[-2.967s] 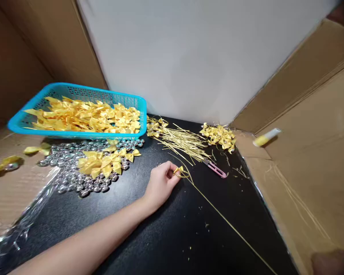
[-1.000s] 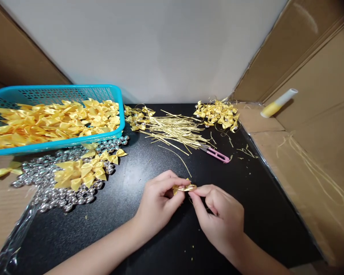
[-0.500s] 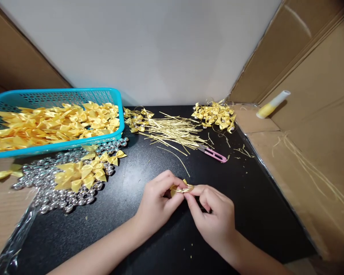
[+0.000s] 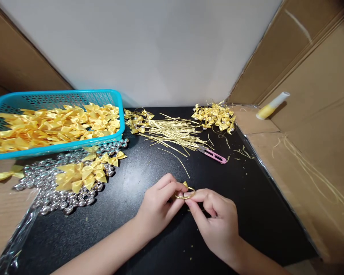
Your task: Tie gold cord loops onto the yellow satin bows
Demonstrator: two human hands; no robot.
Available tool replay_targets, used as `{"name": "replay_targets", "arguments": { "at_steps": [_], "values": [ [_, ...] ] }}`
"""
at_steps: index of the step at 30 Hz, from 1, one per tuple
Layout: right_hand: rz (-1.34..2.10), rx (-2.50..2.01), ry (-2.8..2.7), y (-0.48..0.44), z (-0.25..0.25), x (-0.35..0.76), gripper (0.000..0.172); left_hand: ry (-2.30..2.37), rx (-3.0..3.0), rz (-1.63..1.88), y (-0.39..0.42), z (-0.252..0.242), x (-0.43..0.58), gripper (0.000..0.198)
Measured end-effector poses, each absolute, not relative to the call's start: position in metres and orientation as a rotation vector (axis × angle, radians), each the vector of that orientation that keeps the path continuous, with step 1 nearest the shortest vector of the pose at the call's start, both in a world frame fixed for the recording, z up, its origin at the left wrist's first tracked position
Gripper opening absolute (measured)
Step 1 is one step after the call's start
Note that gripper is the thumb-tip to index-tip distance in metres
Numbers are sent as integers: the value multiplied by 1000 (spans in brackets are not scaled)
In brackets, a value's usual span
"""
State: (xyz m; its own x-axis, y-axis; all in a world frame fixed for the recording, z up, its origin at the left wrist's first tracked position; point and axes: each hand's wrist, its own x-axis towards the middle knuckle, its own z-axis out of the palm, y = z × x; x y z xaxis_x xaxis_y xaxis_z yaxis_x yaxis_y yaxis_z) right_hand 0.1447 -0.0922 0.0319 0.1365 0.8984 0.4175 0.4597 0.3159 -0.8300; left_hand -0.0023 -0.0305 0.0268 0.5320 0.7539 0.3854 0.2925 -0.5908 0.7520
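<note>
Above the black tabletop (image 4: 126, 236), both of my hands meet at a small loop of gold cord (image 4: 185, 197). My left hand (image 4: 159, 200) is closed in a pinch on a yellow ribbon bow (image 4: 185, 184), of which only a tip shows past the fingers. Thumb and forefinger of my right hand (image 4: 219, 217) pinch the cord at the loop's near right side. Whether a bead sits inside the left fingers is hidden.
A blue basket (image 4: 122, 114) full of yellow bows stands at the left. Silver beads (image 4: 48, 194) and loose bows (image 4: 87, 173) lie before it. Cut gold cords (image 4: 172, 131), pink thread snips (image 4: 216, 156) and finished bows (image 4: 215, 114) lie behind my hands. Cardboard walls flank the table.
The cord loop has tilted and looks rounder and more open. Both hands have shifted slightly toward me, and less of the bow shows.
</note>
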Motion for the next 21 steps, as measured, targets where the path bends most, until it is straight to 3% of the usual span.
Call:
{"name": "replay_targets", "arguments": {
  "at_steps": [21],
  "values": [
    [722,-1069,-1333,-90,38,147,46,941,2154,921,-24,21,-2,11]
  ]
}}
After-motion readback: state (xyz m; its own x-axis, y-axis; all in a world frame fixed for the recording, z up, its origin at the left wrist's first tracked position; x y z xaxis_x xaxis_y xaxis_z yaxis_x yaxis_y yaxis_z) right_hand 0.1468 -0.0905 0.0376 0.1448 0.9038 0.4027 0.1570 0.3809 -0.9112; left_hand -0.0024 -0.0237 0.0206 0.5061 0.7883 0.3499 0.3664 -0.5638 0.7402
